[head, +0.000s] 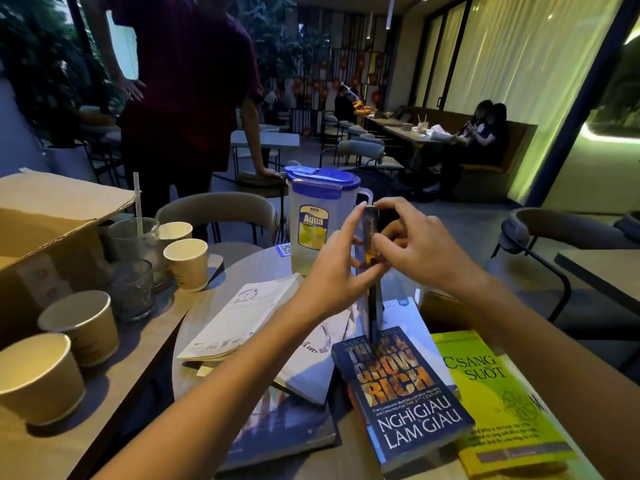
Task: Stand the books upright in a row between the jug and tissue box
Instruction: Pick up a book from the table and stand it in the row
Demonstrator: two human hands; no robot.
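Left hand [341, 271] and right hand [417, 252] pinch a book [370, 227] upright by the jug [311, 220]; next, settle and release.

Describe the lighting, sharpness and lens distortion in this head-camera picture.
Head view: dim bluish light, the backlit curtains at right glow yellow-green; head view: wide-angle lens slants the dark window frame at right; head view: the title on the blue book is sharp, but the spine of the upright book pinched by the left hand and right hand is dark and unreadable.
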